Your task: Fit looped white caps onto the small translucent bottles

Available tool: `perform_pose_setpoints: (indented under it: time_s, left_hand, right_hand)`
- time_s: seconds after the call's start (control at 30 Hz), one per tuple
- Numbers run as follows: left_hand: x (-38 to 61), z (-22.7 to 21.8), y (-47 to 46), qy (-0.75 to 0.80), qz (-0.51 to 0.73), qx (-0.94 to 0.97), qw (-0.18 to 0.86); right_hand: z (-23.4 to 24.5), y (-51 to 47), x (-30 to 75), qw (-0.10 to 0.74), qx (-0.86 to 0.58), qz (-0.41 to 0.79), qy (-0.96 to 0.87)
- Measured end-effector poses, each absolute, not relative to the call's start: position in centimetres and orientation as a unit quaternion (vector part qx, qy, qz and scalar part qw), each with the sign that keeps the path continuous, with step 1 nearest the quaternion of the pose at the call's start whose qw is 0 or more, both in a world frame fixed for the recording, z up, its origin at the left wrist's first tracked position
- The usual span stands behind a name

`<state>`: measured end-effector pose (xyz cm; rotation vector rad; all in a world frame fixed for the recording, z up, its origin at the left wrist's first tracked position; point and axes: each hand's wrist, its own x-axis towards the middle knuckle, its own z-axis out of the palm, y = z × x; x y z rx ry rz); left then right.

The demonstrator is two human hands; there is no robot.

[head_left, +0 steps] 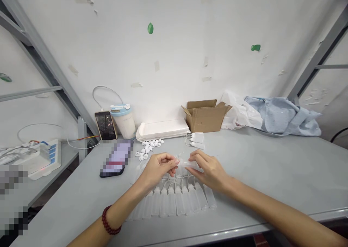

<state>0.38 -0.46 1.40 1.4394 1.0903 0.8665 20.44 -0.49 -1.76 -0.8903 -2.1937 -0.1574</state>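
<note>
My right hand [208, 169] grips a small translucent plastic bottle [189, 164] between thumb and fingers, holding it nearly level with its top toward the left. My left hand [162, 167] is closed in a pinch at that end of the bottle; whatever is between its fingertips is too small to make out. Below both hands, a row of similar translucent bottles [171, 201] with white tops and thin looped strips lies on the table. More bottles are partly hidden beneath my hands. Beyond my left hand sits a scatter of small white caps [148, 147].
Several more bottles [198, 140] lie before an open cardboard box [209, 118]. White padded envelopes [163, 129], a lidded cup [123, 122], a propped phone [106, 125] and a phone lying flat [118, 158] are at the left. A plastic bag [240, 111] and blue cloth [285, 116] stand back right.
</note>
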Motion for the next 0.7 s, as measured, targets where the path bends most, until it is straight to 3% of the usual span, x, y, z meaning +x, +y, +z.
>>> perform_pose_setpoints:
  time_s: [0.33,0.7]
  left_hand:
    - [0.50,1.25,-0.77,0.453,0.374,0.617,0.524]
    - [0.54,1.41,-0.70,0.446,0.402,0.615,0.510]
  right_hand:
    - [-1.19,-0.67,20.67,0.367,-0.320,-0.135,-0.863]
    - [-1.49,-0.80,20.39,0.424,-0.306,-0.078,-0.849]
